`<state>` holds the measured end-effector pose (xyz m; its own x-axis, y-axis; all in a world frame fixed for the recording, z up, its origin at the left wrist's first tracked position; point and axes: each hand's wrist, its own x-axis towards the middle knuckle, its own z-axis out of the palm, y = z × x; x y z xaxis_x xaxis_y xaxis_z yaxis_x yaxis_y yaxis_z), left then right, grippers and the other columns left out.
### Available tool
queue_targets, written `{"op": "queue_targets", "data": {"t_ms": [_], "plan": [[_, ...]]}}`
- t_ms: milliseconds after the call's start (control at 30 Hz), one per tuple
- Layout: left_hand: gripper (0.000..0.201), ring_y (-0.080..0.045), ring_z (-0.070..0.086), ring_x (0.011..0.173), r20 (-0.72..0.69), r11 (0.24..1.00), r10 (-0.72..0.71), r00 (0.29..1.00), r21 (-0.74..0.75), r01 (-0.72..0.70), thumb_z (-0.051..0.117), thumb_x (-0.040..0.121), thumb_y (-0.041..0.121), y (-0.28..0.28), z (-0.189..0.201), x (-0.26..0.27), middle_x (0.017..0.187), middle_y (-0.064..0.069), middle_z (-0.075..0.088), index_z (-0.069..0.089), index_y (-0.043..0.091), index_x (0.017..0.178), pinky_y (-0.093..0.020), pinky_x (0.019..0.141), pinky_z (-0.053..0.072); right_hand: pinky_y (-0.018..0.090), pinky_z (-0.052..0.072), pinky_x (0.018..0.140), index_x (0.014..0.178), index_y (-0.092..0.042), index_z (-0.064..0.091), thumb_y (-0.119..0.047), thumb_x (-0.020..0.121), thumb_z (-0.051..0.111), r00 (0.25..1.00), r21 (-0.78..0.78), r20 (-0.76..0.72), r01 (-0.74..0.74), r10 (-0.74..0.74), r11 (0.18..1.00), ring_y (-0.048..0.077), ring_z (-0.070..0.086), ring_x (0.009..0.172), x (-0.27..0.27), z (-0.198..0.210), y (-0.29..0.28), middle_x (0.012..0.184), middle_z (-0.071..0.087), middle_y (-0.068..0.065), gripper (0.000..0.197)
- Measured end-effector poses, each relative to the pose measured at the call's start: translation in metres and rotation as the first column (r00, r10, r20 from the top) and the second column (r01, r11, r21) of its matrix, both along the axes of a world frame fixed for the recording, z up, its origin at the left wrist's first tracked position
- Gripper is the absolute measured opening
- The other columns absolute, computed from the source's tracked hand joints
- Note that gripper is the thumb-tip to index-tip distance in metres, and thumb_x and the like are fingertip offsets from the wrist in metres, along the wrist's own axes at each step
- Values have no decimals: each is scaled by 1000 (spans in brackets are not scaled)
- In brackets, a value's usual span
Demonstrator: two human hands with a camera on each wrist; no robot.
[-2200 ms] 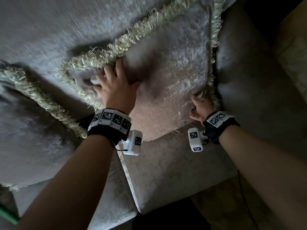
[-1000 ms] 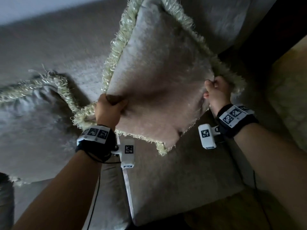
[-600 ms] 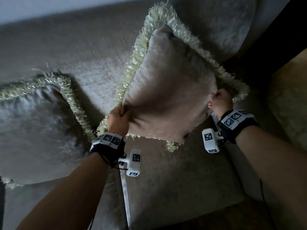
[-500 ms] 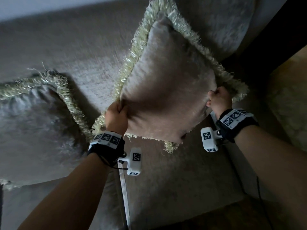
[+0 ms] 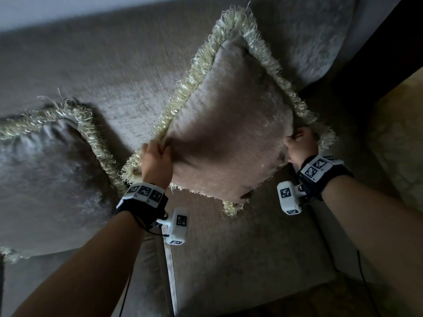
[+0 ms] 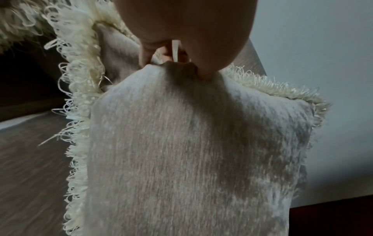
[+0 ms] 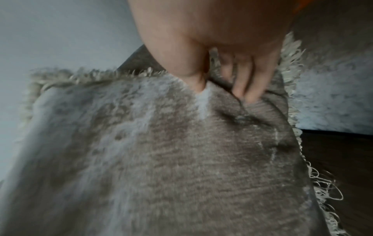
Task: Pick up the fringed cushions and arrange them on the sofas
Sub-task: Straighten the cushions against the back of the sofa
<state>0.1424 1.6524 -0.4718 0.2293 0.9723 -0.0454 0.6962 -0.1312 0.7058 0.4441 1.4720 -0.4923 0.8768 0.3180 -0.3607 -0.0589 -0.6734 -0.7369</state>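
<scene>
A beige velvet cushion with cream fringe (image 5: 229, 124) stands tilted on one corner against the sofa back (image 5: 103, 72), held up over the seat (image 5: 229, 259). My left hand (image 5: 155, 161) grips its lower left corner, thumb and fingers bunching the fabric (image 6: 173, 63). My right hand (image 5: 301, 146) grips the right corner, fingers dug into the velvet (image 7: 226, 89). A second fringed cushion (image 5: 45, 179) leans against the sofa back at the left.
The sofa's padded armrest (image 5: 320, 37) rises at the upper right. Beyond it are a dark gap (image 5: 357, 83) and a pale patterned surface (image 5: 398, 145). A seam between two seat cushions (image 5: 169, 271) runs below my left wrist.
Both hands lifted the cushion off the sofa back, turned it onto a corner and shifted it to the right. Over the last half second it has barely moved.
</scene>
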Motion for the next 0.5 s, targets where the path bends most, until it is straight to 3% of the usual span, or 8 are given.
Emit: {"op": "queue_targets", "data": {"t_ms": [67, 133, 233, 300, 500], "plan": [[27, -36, 54, 104, 60, 997, 20, 998, 74, -25, 64, 85, 16, -5, -1, -3, 115, -20, 53, 59, 3, 108, -37, 94, 42, 31, 48, 97, 131, -15, 50, -8, 91, 61, 978, 85, 207, -27, 9, 996, 26, 58, 120, -7, -2, 2, 132, 56, 9, 42], [49, -34, 45, 122, 32, 997, -25, 999, 77, 23, 65, 84, 21, -9, -3, -4, 135, -14, 46, 53, 16, 131, -45, 107, 36, 30, 41, 106, 149, -24, 36, -10, 94, 59, 947, 66, 287, -171, 146, 983, 24, 46, 134, -17, -2, 7, 151, 40, 7, 62], [65, -35, 22, 145, -130, 988, -149, 980, -54, 143, 55, 90, 37, -3, -12, -1, 158, -5, 25, 28, 40, 149, -56, 117, 21, 35, 34, 111, 158, -32, 7, -23, 99, 53, 922, -84, 128, -357, 365, 930, 28, 39, 141, -20, -5, 14, 163, 24, 5, 76], [68, -36, 11, 150, -198, 979, -198, 960, -85, 184, 48, 92, 45, 2, -19, 1, 162, -7, 17, 17, 42, 152, -58, 119, 15, 34, 31, 112, 159, -30, -1, -25, 100, 51, 898, -127, 59, -426, 435, 896, 29, 36, 143, -15, -4, 15, 165, 18, 4, 78], [68, -33, 3, 152, -302, 973, -229, 925, -111, 204, 44, 96, 49, 7, -27, -2, 165, -7, 3, 7, 42, 154, -59, 119, 15, 41, 40, 106, 158, -33, -2, -26, 100, 52, 894, -167, -15, -443, 447, 881, 37, 48, 131, -6, 3, 15, 156, 36, 14, 80]]}}
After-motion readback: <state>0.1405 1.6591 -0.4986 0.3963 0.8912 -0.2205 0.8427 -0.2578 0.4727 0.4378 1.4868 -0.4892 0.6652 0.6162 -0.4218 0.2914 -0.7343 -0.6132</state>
